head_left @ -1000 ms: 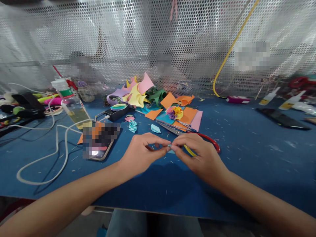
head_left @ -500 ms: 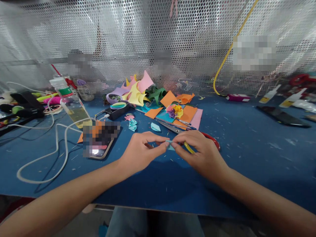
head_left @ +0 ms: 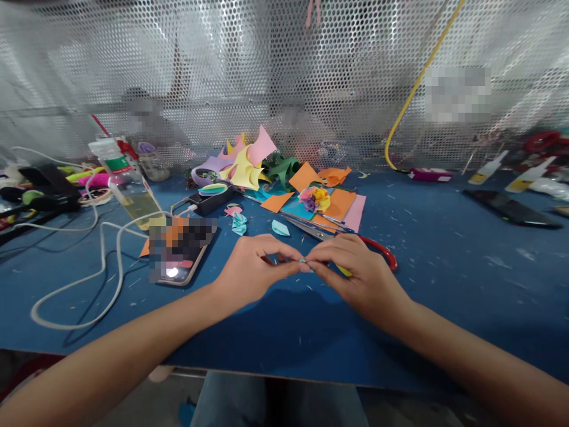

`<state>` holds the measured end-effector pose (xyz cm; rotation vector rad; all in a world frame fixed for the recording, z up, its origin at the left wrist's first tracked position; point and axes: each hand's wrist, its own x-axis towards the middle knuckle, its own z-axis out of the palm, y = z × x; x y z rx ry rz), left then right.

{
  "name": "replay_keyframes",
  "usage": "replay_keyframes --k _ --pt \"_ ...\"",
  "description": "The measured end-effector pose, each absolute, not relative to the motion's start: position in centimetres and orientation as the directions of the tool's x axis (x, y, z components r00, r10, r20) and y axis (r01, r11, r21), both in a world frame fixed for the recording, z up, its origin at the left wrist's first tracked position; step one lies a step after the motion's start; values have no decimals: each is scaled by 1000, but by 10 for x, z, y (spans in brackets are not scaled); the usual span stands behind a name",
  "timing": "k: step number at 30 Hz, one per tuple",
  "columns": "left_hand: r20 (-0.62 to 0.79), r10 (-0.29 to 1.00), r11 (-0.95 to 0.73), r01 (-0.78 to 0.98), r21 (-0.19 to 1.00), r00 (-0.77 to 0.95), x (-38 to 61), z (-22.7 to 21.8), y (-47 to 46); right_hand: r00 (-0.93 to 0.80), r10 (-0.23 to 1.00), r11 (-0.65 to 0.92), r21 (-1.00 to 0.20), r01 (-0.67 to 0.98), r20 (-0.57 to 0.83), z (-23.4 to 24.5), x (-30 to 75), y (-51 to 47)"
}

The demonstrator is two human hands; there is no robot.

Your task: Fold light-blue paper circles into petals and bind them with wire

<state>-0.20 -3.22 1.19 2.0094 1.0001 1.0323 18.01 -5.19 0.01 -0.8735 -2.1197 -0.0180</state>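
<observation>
A small piece of light blue paper [head_left: 303,260] is pinched between the fingertips of both hands above the blue table; most of it is covered by the fingers. My left hand [head_left: 262,267] grips it from the left, thumb and index finger pressed together. From the right, my right hand [head_left: 355,267] pinches the same piece. Just beyond the hands lie a light blue paper petal [head_left: 280,228] and a crumpled light blue paper shape [head_left: 239,223]. Scissors with a red and yellow handle [head_left: 386,252] lie partly hidden behind my right hand.
Orange sheets [head_left: 340,204] and a multicoloured paper flower [head_left: 315,199] lie beyond the scissors. Paper offcuts [head_left: 244,169] are heaped near the perforated metal screen [head_left: 249,71]. A phone [head_left: 184,261], a white cable [head_left: 118,279] and a bottle [head_left: 133,196] stand left; a dark phone [head_left: 511,207] lies right.
The fingertips have closed further over the light blue paper, so less of it shows now. Both hands stay in about the same place.
</observation>
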Motion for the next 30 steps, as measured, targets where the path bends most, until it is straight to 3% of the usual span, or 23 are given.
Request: replay_keyframes --k 6,12,16,22,30 --pt "419 833 -532 313 787 361 -2 11 -34 -392 576 754 -281 593 718 1 179 -53" --pt "548 714 -680 243 692 435 -3 13 -37 -368 590 742 -302 598 719 3 178 -52" --pt "456 765 -611 289 737 454 -5 16 -37 -359 603 728 -309 612 712 4 180 -52" --pt "373 860 -480 305 822 349 -4 13 -33 -343 635 708 -344 617 693 3 181 -52" --pt "337 863 -464 331 822 376 -4 13 -33 -343 629 709 -333 622 698 3 180 -52"
